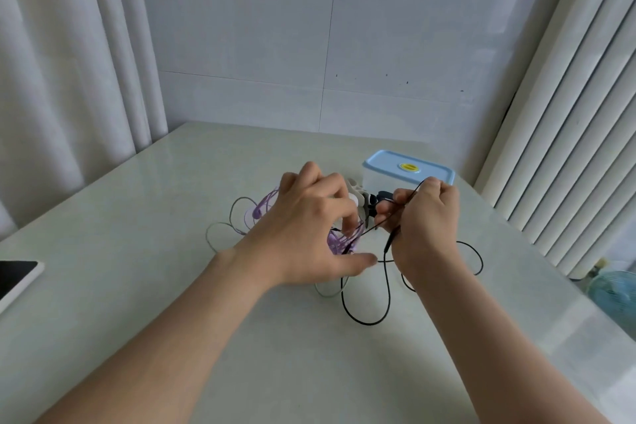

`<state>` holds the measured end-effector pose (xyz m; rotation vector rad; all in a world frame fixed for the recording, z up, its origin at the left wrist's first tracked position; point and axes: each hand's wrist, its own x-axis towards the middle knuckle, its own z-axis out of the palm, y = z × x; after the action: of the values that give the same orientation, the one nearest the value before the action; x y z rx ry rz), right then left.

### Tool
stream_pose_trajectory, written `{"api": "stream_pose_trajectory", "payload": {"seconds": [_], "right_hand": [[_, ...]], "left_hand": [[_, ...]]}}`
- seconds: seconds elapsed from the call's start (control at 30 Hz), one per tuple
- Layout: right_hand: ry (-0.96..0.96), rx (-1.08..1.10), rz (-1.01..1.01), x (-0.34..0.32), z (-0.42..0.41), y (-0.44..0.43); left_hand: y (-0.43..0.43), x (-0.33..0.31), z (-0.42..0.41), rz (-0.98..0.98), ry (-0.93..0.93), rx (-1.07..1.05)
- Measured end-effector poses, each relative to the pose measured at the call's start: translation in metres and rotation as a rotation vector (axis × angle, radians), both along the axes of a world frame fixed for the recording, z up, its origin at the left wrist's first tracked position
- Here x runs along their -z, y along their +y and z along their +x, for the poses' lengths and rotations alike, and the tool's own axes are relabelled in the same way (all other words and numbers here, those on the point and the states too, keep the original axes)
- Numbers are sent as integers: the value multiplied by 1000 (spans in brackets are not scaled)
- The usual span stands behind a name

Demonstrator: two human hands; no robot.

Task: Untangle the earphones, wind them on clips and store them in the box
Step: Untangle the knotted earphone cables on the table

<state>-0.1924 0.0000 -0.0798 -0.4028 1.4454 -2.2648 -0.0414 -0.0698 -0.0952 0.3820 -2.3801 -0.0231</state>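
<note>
One head-worn camera looks forward and down, close over the table (pixel 144 303). The left hand (pixel 306 234) and right hand (pixel 428 220) sit mid-frame, the wall (pixel 378 27) fills the top, and the edges seem lens-bowed.

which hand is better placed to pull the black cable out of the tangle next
Right, probably. The right hand pinches the black cable, which runs taut toward the tangle; the left hand holds the purple tangle and can steady it.
</note>
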Motion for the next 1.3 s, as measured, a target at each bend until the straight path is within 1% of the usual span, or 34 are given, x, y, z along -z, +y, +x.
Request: {"api": "stream_pose_trajectory", "payload": {"seconds": [0.13, 0.2, 0.3, 0.37, 0.47, 0.63, 0.7, 0.8, 0.93, 1.1, 1.17, 1.2, 1.23, 1.3], "right_hand": [[-38, 0, -30, -2, 0, 0], [-31, 13, -45, -3, -1, 0], [0, 49, -58, -3, -2, 0], [15, 72, -59, -3, -4, 1], [-1, 80, -44, 0, -6, 1], [-16, 103, -34, 2, -9, 0], [-24, 113, -27, 2, -9, 0], [-37, 115, 0, 2, -10, 0], [-46, 78, 26, 1, -9, 2], [-48, -66, 39, -6, -6, 8], [42, -142, 80, -9, -4, 11], [136, -161, 124, -9, -4, 12], [276, -159, 199, -8, -4, 12], [652, -138, 412, -4, -4, 12]], "left_hand": [[-8, 4, 0, 44, -34, -9], [-12, 5, 0, 71, -46, 0], [-14, 6, 2, 165, -35, 52], [-14, 3, 4, 262, -51, 74], [-16, -1, 7, 472, -112, 73], [-19, -3, 11, 741, -203, 175], [-21, -5, 12, 815, -235, 201], [-23, -5, 12, 807, -255, 219], [-25, -1, 11, 770, -260, 149], [-25, 3, 12, 550, -235, -75], [-27, 4, 13, 530, -187, -104], [-29, 4, 13, 522, -164, -120], [-31, 4, 13, 511, -145, -139], [-35, 5, 14, 479, -124, -183]]}}
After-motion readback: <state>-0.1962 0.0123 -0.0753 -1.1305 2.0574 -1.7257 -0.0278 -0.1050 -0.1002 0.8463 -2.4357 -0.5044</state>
